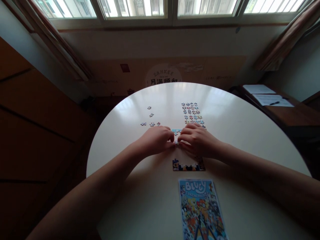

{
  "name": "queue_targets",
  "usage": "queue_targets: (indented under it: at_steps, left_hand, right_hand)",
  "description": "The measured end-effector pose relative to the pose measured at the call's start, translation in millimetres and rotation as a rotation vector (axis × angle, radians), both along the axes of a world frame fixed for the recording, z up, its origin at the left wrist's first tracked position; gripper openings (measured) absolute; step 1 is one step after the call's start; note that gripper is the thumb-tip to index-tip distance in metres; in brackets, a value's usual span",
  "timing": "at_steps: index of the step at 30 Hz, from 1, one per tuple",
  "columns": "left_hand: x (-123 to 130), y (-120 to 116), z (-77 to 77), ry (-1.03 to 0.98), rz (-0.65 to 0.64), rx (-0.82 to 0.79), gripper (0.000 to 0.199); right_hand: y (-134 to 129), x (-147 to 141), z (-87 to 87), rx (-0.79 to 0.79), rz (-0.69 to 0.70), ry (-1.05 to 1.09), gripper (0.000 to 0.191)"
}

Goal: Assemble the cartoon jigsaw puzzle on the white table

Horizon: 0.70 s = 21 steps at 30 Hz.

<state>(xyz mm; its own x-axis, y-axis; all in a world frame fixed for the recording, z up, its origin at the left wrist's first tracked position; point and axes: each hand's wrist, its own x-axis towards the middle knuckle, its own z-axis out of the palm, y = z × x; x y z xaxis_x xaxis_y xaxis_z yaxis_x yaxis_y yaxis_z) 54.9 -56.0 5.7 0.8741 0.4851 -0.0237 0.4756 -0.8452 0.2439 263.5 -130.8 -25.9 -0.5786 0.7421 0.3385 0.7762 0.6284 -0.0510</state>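
Bluey sheet [201,210] up front, left hand [172,141] and right hand [180,141] pinching a piece [176,142], long axis unclear, loose pieces [191,117] beyond.

Puzzle piece [176,142]: pale, pinched | puzzle border [188,168]: dark, incomplete, flat on table [145,203]

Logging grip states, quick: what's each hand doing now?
Left hand: fingers curled at a small puzzle piece; grip unclear.
Right hand: fingers bent at the same piece; grip unclear.

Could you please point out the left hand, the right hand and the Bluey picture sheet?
Left hand [160,139]: head view, back of the hand.
Right hand [200,140]: head view, back of the hand.
Bluey picture sheet [201,208]: head view, printed middle.
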Motion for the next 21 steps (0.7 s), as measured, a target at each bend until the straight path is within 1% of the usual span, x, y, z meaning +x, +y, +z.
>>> queue_targets:
  at_steps: [7,14,21]
  left_hand:
    - [-2.4,0.7,-1.8,-0.04,-0.015,0.011,0.016]
    - [-3.5,1.8,-2.5,-0.039,-0.022,0.004,0.013]
    - [-6.9,4.9,0.7,-0.053,-0.011,0.008,0.01]
  right_hand:
    - [3.1,1.2,-5.2,0.06,0.016,0.007,0.024]
    - [2.0,1.4,-2.8,0.038,0.038,0.041,0.023]
    - [0.0,1.2,-4.0,0.003,0.051,0.054,0.019]
